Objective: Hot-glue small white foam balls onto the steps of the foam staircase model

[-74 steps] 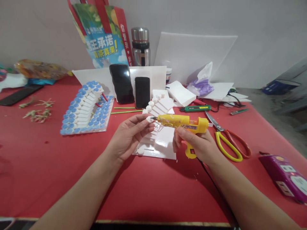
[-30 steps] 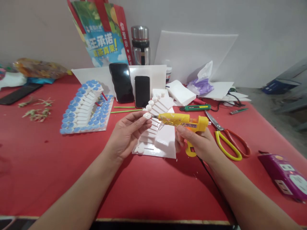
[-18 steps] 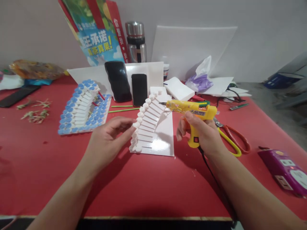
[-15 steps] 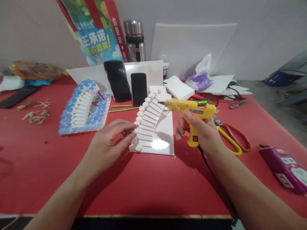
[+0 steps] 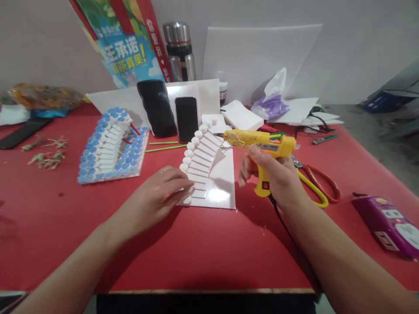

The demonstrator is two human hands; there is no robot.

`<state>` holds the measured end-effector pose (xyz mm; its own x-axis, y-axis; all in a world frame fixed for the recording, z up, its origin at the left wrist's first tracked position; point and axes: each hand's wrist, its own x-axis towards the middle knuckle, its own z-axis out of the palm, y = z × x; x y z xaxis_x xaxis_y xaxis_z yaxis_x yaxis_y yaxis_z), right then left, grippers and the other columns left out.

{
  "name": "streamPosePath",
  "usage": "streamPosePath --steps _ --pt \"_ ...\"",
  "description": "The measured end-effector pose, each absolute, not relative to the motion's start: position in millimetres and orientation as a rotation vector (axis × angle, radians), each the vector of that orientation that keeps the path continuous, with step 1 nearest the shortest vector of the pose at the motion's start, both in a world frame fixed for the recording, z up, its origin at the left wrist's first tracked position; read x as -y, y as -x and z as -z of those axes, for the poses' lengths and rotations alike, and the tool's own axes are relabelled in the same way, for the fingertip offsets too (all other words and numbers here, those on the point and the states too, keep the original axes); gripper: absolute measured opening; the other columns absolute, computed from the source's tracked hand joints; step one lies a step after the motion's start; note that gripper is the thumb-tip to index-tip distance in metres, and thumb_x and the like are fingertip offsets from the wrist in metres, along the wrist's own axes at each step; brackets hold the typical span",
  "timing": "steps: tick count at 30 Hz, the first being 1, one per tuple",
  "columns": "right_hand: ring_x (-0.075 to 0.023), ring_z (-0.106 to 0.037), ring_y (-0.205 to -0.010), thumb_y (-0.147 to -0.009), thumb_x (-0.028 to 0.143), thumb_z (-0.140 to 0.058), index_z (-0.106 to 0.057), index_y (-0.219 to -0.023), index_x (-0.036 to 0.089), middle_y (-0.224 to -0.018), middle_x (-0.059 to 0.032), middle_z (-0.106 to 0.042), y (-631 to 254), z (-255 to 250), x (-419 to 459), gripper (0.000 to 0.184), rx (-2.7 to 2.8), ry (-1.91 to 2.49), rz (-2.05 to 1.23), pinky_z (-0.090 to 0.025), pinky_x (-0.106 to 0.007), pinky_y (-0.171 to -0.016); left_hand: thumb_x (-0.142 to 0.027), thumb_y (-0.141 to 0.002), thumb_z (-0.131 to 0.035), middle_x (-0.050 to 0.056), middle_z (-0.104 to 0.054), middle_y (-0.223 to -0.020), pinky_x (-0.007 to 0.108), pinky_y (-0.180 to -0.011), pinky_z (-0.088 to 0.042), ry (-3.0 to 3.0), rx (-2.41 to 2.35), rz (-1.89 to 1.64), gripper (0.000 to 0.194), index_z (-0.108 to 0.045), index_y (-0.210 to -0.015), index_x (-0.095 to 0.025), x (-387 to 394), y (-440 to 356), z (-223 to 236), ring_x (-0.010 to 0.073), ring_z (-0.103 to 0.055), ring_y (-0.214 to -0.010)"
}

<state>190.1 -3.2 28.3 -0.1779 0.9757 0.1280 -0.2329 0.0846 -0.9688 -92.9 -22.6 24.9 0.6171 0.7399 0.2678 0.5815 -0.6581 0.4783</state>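
Observation:
My right hand [image 5: 278, 174] is wrapped round a yellow hot glue gun [image 5: 252, 138], its nozzle pointing left over the upper part of a white staircase model [image 5: 201, 162]. The model's curved steps stand on a white foam board [image 5: 221, 185], with round white discs [image 5: 189, 153] along their left edge. My left hand [image 5: 166, 187] is closed at the lower discs, fingertips pressed together and touching that edge. Whatever lies between those fingertips is hidden. Left of it stands a similar model covered with blue-topped discs [image 5: 98, 144].
Two phones [image 5: 156, 109] lean against a white board behind the models. Scissors [image 5: 319, 183] lie right of the glue gun, near a purple power strip [image 5: 388, 222]. A steel flask [image 5: 179, 52] and a tissue pack [image 5: 270, 107] stand at the back. Green sticks [image 5: 166, 148] lie between the models.
My left hand has shifted slightly right and its fingers have closed together over the lower discs. The glue gun stays almost where it was. The whole view has shifted slightly.

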Motion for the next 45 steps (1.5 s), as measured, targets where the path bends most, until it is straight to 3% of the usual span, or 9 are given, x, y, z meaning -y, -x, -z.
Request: streamPosePath --steps 15,25,32,38,41,45 --pt "-0.0163 -0.063 -0.052 -0.088 0.053 -0.079 -0.066 -0.076 0.024 -0.059 0.0026 -0.06 -189 -31 4 0.034 1.209 0.879 -1.356 -0.054 -0.034 -0.054 0.001 -0.094 -0.047 0.012 -0.071 -0.108 0.037 -0.087 -0.048 -2.667 -0.966 -0.435 0.036 -0.073 -0.11 -0.018 18 96 -27 0.0254 -0.058 -0.101" --pt "-0.0167 -0.064 -0.051 -0.088 0.052 -0.079 -0.064 -0.071 0.022 -0.059 0.002 -0.06 -188 -33 5 0.038 1.219 0.896 -1.345 -0.055 -0.034 -0.055 -0.011 -0.097 -0.052 0.01 -0.068 -0.107 0.035 -0.084 -0.046 -2.565 -1.029 -0.473 0.024 -0.074 -0.099 -0.019 5 94 -26 0.0249 -0.058 -0.1" --pt "-0.0167 -0.064 -0.05 -0.089 0.05 -0.079 -0.066 -0.076 0.023 -0.059 0.0027 -0.061 -189 -30 4 0.032 1.219 0.861 -1.34 -0.054 -0.033 -0.053 -0.008 -0.097 -0.051 0.009 -0.064 -0.104 0.035 -0.08 -0.043 -2.557 -1.024 -0.337 0.024 -0.073 -0.095 -0.019 0 93 -31 0.0238 -0.055 -0.095" --pt "-0.0164 -0.064 -0.05 -0.09 0.05 -0.078 -0.066 -0.07 0.023 -0.058 0.002 -0.061 -189 -30 4 0.035 1.238 0.857 -1.324 -0.055 -0.033 -0.053 -0.006 -0.095 -0.054 0.007 -0.063 -0.105 0.035 -0.084 -0.044 -2.606 -1.02 -0.287 0.024 -0.073 -0.094 -0.02 -3 90 -32 0.0235 -0.056 -0.098" --pt "-0.0169 -0.065 -0.051 -0.09 0.049 -0.078 -0.068 -0.069 0.023 -0.059 0.0012 -0.061 -189 -32 5 0.035 1.227 0.869 -1.323 -0.054 -0.033 -0.053 -0.008 -0.097 -0.052 0.007 -0.064 -0.11 0.034 -0.086 -0.048 -2.588 -1.075 -0.371 0.024 -0.072 -0.1 -0.02 1 94 -35 0.0227 -0.059 -0.102" --pt "-0.0176 -0.065 -0.053 -0.092 0.046 -0.077 -0.07 -0.073 0.023 -0.061 0.0008 -0.062 -191 -32 7 0.031 1.179 0.869 -1.326 -0.055 -0.034 -0.055 -0.016 -0.103 -0.051 0.006 -0.068 -0.112 0.034 -0.091 -0.051 -2.5 -1.315 -0.733 0.02 -0.07 -0.107 -0.02 21 107 -36 0.0205 -0.065 -0.104"
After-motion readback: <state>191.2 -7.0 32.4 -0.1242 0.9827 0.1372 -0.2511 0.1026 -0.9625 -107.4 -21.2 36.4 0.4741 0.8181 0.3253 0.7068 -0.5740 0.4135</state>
